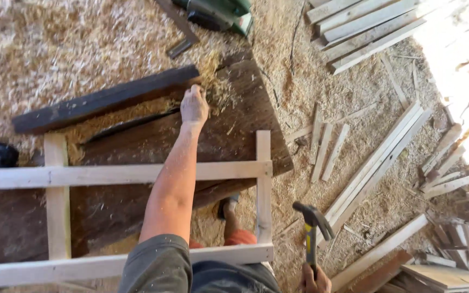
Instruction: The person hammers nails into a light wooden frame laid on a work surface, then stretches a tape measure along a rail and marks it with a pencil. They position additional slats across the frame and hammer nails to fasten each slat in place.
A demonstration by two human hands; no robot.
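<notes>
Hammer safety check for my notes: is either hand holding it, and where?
The right hand grips the hammer low on its handle; the left hand holds nothing visible.

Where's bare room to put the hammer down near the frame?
Free: dark board right of the left hand, above the pale wooden frame; also the sawdust floor beyond that board's right edge. Crowded: loose slats and long strips by the hammer in the right hand.

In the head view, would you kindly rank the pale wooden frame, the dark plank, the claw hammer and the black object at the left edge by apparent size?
1. Pale wooden frame
2. Dark plank
3. Claw hammer, though it is nearer the camera
4. Black object, partly cut off
</notes>
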